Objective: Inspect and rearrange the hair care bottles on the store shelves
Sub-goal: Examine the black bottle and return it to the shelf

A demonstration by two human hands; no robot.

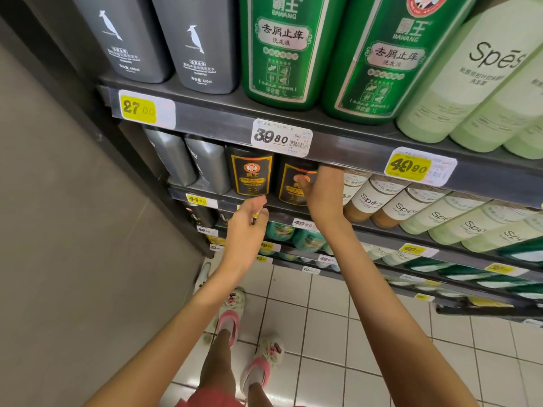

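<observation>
Now, second shelf [379,232] down: we read this as the inspect step on the black bottles. Right hand [321,192] grips the right black bottle [289,186], thumb pressed on the label front, the other fingers hidden past its right side. That bottle stands upright on the shelf, just beside the left black bottle [251,171]. Left hand [248,218] holds nothing, fingers loosely spread, just below the left black bottle at the shelf lip; whether it touches, we cannot tell. Both black bottles sit between grey bottles [191,160] and Spes bottles [373,198]. Next move, we judge, calls for drawing the gripped bottle straight forward, with the left hand steadying its neighbour against tipping.
</observation>
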